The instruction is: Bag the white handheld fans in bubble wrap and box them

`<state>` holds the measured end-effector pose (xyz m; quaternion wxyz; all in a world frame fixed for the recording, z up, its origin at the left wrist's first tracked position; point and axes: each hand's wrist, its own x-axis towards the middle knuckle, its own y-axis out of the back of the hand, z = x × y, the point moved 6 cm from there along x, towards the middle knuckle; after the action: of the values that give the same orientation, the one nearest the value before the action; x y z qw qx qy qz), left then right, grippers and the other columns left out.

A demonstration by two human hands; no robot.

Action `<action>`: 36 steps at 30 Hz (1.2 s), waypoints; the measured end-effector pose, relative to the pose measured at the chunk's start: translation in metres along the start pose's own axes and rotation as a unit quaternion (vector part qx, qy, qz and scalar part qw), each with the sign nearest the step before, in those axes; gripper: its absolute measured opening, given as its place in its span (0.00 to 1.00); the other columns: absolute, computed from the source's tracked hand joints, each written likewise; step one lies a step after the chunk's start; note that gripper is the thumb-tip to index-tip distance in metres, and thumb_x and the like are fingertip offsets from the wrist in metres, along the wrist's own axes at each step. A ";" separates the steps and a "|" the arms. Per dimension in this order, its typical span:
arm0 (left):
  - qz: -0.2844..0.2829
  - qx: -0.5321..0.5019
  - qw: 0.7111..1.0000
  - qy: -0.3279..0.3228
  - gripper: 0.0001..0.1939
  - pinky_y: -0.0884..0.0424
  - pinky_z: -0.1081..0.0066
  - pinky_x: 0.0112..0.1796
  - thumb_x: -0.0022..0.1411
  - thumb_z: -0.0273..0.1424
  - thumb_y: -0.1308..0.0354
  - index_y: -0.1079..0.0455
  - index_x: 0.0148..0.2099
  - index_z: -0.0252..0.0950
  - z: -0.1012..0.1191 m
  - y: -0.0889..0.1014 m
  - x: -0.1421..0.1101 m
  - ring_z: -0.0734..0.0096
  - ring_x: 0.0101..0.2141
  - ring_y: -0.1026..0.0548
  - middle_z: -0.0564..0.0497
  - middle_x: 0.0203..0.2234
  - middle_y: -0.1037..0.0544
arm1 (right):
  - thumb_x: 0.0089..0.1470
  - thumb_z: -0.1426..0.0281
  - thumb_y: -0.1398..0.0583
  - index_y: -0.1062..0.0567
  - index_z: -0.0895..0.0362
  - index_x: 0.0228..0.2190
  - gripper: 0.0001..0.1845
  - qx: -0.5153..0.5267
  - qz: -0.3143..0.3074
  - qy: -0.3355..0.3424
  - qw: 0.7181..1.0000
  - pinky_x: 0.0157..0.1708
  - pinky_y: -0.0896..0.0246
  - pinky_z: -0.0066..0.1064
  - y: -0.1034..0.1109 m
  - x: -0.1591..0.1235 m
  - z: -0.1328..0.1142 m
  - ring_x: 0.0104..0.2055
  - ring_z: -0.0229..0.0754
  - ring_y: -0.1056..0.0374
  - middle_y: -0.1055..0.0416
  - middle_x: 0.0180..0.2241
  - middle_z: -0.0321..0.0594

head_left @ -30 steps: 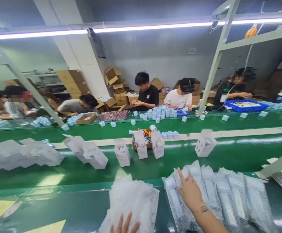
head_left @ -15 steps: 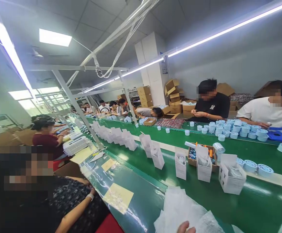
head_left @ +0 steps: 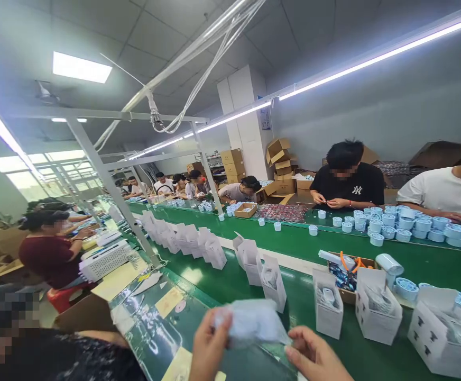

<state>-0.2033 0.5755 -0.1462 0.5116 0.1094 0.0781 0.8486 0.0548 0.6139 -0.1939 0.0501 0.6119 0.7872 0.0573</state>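
Above the near bench edge, my left hand [head_left: 211,343] is closed on the left end of a soft, whitish wrapped packet [head_left: 256,321]. Fingers of my right hand [head_left: 315,355] pinch the packet's lower right corner. What lies inside the wrapping cannot be made out. To the right of the packet, on the green belt, stand open white boxes, among them a narrow box [head_left: 328,312], a middle box [head_left: 378,312] and a larger near box [head_left: 436,338]. Wrapped items show in their open tops. Another open box [head_left: 272,283] stands just behind the packet.
A row of white boxes [head_left: 183,238] runs along the green belt [head_left: 297,259]. A cardboard tray [head_left: 347,296] holds orange-handled tools. Light blue round parts [head_left: 403,235] are heaped before a person in black [head_left: 347,182]. Yellow sheets [head_left: 169,301] lie on the left bench. Another person's dark sleeve [head_left: 67,360] is near.
Both hands have come up into view, holding the wrapped packet. Earlier only fingertips showed over a pile of white sheets or bags at the bottom. The view has shifted.
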 end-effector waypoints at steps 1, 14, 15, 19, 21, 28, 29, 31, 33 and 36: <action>0.038 -0.006 0.999 -0.004 0.26 0.32 0.74 0.20 0.50 0.54 0.40 0.30 0.37 0.35 0.006 0.021 0.029 0.73 0.19 0.32 0.55 0.19 0.29 | 0.51 0.52 0.43 0.27 0.54 0.33 0.19 -0.075 0.002 0.073 0.994 0.39 0.34 0.38 0.002 0.024 -0.021 0.37 0.48 0.29 0.27 0.31 0.42; -0.036 0.115 0.981 -0.155 0.11 0.29 0.62 0.40 0.56 0.36 0.47 0.33 0.40 0.36 -0.003 -0.058 0.210 0.61 0.36 0.27 0.48 0.34 0.25 | 0.59 0.64 0.40 0.33 0.56 0.52 0.20 -0.402 -0.047 -0.011 0.914 0.46 0.33 0.46 -0.060 0.315 -0.049 0.48 0.47 0.32 0.32 0.50 0.44; -0.060 0.176 0.964 -0.192 0.09 0.30 0.62 0.43 0.57 0.31 0.48 0.32 0.41 0.37 -0.002 -0.063 0.207 0.60 0.39 0.28 0.46 0.37 0.25 | 0.60 0.64 0.40 0.33 0.56 0.52 0.20 -0.406 -0.061 -0.018 0.912 0.45 0.32 0.45 -0.062 0.318 -0.044 0.47 0.47 0.32 0.32 0.50 0.44; -0.181 0.461 0.832 -0.249 0.18 0.34 0.58 0.45 0.55 0.17 0.56 0.32 0.43 0.34 0.007 -0.082 0.195 0.55 0.43 0.30 0.40 0.43 0.26 | 0.60 0.65 0.41 0.33 0.57 0.51 0.19 -0.402 -0.109 -0.053 0.908 0.44 0.32 0.45 -0.061 0.321 -0.027 0.46 0.46 0.31 0.32 0.49 0.44; -0.219 0.536 0.783 -0.228 0.18 0.35 0.55 0.44 0.56 0.17 0.57 0.32 0.45 0.30 0.016 -0.088 0.199 0.51 0.43 0.29 0.37 0.42 0.26 | 0.59 0.65 0.40 0.33 0.57 0.52 0.20 -0.388 -0.136 -0.067 0.909 0.43 0.31 0.44 -0.064 0.319 -0.024 0.45 0.46 0.31 0.32 0.49 0.44; -0.352 0.506 0.751 -0.239 0.20 0.33 0.67 0.44 0.55 0.24 0.46 0.33 0.51 0.39 0.023 -0.128 0.218 0.60 0.46 0.28 0.48 0.44 0.24 | 0.60 0.65 0.41 0.30 0.58 0.48 0.16 -0.350 -0.233 -0.065 0.905 0.37 0.29 0.37 -0.079 0.315 -0.034 0.41 0.42 0.29 0.30 0.46 0.43; -0.352 0.509 0.747 -0.243 0.22 0.34 0.64 0.45 0.55 0.22 0.47 0.34 0.53 0.36 0.019 -0.132 0.215 0.58 0.46 0.29 0.44 0.46 0.25 | 0.60 0.65 0.41 0.29 0.59 0.46 0.14 -0.363 -0.238 -0.070 0.898 0.37 0.29 0.38 -0.078 0.315 -0.033 0.40 0.42 0.29 0.29 0.44 0.42; -0.359 0.514 0.737 -0.253 0.24 0.35 0.60 0.47 0.53 0.21 0.48 0.36 0.54 0.31 0.009 -0.138 0.205 0.53 0.48 0.30 0.38 0.48 0.27 | 0.60 0.64 0.41 0.27 0.59 0.43 0.13 -0.391 -0.237 -0.077 0.886 0.39 0.30 0.39 -0.075 0.313 -0.032 0.40 0.42 0.29 0.28 0.43 0.41; -0.354 0.506 0.735 -0.279 0.24 0.37 0.58 0.48 0.55 0.22 0.48 0.37 0.55 0.31 0.002 -0.140 0.193 0.51 0.50 0.33 0.37 0.51 0.29 | 0.61 0.64 0.41 0.27 0.59 0.43 0.13 -0.410 -0.232 -0.075 0.879 0.40 0.30 0.39 -0.072 0.312 -0.031 0.40 0.42 0.29 0.28 0.43 0.41; -0.331 0.491 0.743 -0.311 0.19 0.42 0.54 0.52 0.60 0.23 0.52 0.37 0.54 0.37 -0.009 -0.138 0.186 0.54 0.53 0.34 0.42 0.51 0.29 | 0.61 0.63 0.42 0.27 0.59 0.44 0.14 -0.425 -0.216 -0.063 0.877 0.41 0.30 0.40 -0.067 0.309 -0.037 0.41 0.43 0.29 0.28 0.44 0.41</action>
<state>-0.1724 0.8043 -0.1685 0.6322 0.5706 0.3514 0.3890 -0.0907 0.8957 -0.1703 0.3664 0.3489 0.7945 0.3357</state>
